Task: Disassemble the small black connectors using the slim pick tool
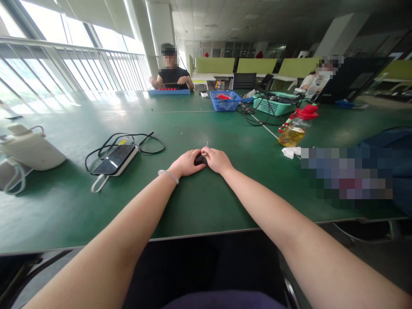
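My left hand [188,163] is curled around a small dark, rounded object [200,160] on the green table [199,201]. A pale bangle [168,175] circles my left wrist. Close against it, my right hand [219,160] pinches a thin, light-coloured stick-like piece [207,144] that pokes up past the fingertips. Its lower part is hidden by my fingers, so its kind does not show. The fingers of both hands meet over the dark object, which they partly cover.
Left of my hands lie a phone-like device [116,159] and a black cable [154,151]. A beige bag [35,148] stands farther left. To the right are a red-capped bottle [293,131], a blue basket [224,103] and a green basket [273,107]. A person [172,75] sits opposite.
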Motion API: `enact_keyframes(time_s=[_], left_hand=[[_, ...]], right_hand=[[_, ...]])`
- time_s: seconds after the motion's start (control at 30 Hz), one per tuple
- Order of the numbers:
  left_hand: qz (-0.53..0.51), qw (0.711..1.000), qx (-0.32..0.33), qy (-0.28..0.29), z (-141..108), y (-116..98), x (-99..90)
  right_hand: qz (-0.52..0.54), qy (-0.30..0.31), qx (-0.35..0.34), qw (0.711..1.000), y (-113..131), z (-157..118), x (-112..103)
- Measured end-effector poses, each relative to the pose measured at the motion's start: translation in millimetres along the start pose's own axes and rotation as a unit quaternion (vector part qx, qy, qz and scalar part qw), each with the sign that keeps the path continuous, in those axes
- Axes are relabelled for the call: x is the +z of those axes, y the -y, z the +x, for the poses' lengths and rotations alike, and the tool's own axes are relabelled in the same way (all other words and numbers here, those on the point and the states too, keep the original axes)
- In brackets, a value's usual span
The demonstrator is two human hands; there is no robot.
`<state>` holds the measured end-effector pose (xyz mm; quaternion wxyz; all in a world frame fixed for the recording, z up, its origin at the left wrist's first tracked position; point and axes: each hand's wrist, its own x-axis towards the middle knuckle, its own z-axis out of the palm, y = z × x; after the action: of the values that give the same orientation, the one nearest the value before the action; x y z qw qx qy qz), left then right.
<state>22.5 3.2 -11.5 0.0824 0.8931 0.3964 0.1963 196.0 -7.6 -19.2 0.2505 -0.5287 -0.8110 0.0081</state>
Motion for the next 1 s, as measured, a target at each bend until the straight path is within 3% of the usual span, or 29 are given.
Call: enact_keyframes(time_s=[1.0], left_hand=[[-0.037, 0.999, 0.019, 0.008, 0, 8, 2.1]], right_hand=[[0.078, -0.006, -0.037, 0.996, 0, -2, -1]])
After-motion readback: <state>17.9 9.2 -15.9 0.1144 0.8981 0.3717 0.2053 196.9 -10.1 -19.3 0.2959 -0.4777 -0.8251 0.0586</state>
